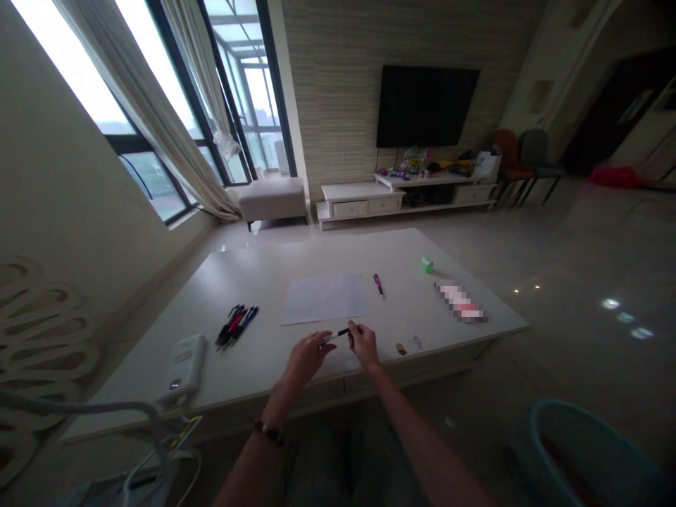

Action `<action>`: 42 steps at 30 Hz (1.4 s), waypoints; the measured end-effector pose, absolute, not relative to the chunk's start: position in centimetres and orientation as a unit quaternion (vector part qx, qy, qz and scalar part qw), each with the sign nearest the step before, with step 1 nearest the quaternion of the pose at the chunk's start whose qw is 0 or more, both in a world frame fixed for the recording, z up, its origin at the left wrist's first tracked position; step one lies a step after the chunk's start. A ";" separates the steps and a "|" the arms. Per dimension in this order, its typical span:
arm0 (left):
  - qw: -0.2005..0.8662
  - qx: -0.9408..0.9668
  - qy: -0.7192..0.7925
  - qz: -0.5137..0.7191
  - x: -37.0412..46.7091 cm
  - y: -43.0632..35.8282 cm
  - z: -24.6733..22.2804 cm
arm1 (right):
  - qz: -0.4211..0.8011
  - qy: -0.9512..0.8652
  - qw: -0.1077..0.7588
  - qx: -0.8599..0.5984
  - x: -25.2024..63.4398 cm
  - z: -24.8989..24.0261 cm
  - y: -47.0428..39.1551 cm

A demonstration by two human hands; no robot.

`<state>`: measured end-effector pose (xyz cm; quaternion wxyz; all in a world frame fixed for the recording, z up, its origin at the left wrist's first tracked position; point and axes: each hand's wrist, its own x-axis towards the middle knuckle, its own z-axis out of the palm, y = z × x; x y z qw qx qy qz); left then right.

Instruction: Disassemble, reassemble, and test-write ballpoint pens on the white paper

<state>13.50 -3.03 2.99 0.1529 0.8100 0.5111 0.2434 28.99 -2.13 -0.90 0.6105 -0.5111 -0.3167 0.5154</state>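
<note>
Between my two hands, just over the table's front edge, is a pen (334, 336) with a pale barrel and a black end. My left hand (309, 355) grips the pale end between thumb and fingers. The black end is pinched in the fingertips of my right hand (363, 342). Beyond the hands lies a sheet of white paper (324, 298), flat on the table. A purple and black pen (379, 285) rests to the right of the paper. Over to the left is a pile of several pens (236, 327) in dark, red and blue.
The white table (253, 271) also bears a white power strip (187, 365), a small green and white box (427, 265), a blurred-out pink item (460, 301) and a small brown object (401, 348). A teal basket (539, 429) stands on the floor at the lower right.
</note>
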 end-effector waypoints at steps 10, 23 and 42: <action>0.029 0.829 0.519 0.206 14.3 -3.9 2.7 | 0.493 -0.356 0.556 -0.566 27.9 -0.2 -1.9; 0.158 0.785 0.534 0.271 12.6 -2.3 3.7 | 0.584 -0.448 0.485 -0.471 29.2 1.1 -1.6; 0.014 0.823 0.528 0.207 12.7 -2.1 -0.8 | 0.551 -0.566 0.379 -0.481 30.6 -0.9 0.4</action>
